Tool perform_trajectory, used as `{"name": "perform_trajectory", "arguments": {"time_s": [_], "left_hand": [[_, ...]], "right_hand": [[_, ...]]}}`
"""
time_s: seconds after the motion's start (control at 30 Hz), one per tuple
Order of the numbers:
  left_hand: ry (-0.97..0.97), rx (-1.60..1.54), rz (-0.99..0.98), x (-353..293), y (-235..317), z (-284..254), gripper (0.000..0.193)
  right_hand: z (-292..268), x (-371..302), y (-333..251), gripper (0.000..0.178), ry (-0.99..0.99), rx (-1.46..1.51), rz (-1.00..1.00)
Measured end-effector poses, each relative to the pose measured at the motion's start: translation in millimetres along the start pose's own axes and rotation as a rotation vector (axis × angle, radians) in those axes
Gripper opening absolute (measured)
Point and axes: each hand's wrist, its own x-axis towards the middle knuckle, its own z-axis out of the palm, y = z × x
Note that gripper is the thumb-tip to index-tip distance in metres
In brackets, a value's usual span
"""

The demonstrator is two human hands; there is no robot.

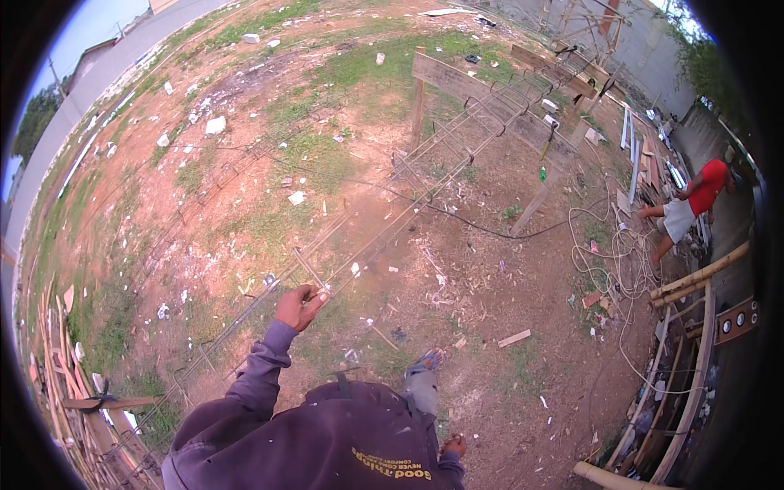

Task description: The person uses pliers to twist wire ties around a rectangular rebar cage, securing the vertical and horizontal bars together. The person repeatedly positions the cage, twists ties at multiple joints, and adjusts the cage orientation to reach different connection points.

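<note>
A long rebar cage (369, 233) of thin steel rods runs diagonally from the lower left to the upper right. My left hand (300, 308) is closed at its middle stretch, thumb and fingers pinching the corner of a rebar stirrup (307, 268) that stands across the rods. More stirrups (469, 155) are spaced along the cage farther up. My right hand (453, 444) hangs low beside my hip, away from the cage. Its fingers look curled, and whether anything is in them is too small to see.
A wooden plank (445, 75) on stakes supports the cage's far part. A dark cable (482, 231) and a tangled pale rope (608, 257) lie on the littered ground. Another person in a red shirt (709, 188) bends at the right, near bamboo poles (702, 273). Sticks (69, 359) lie at the left.
</note>
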Motion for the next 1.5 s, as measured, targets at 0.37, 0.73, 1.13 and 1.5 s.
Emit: {"name": "perform_trajectory", "arguments": {"time_s": [0.37,0.73,1.13,1.5], "left_hand": [[0.164,-0.097,-0.029,223.2,151.0,115.1,0.041],[0.316,-0.182,0.158,432.9,215.5,179.0,0.024],[0.304,-0.322,0.275,601.4,347.2,228.4,0.027],[0.082,-0.003,-0.074,719.6,373.3,312.3,0.041]], "right_hand": [[64.7,195.7,-412.9,0.019,-0.089,-0.156,-0.565],[192.5,207.6,-527.7,0.015,-0.251,-0.155,-0.374],[309.2,185.8,-744.3,0.018,-0.320,-0.109,-0.518],[400.1,226.0,-986.3,0.018,-0.713,0.032,-0.688]]}}
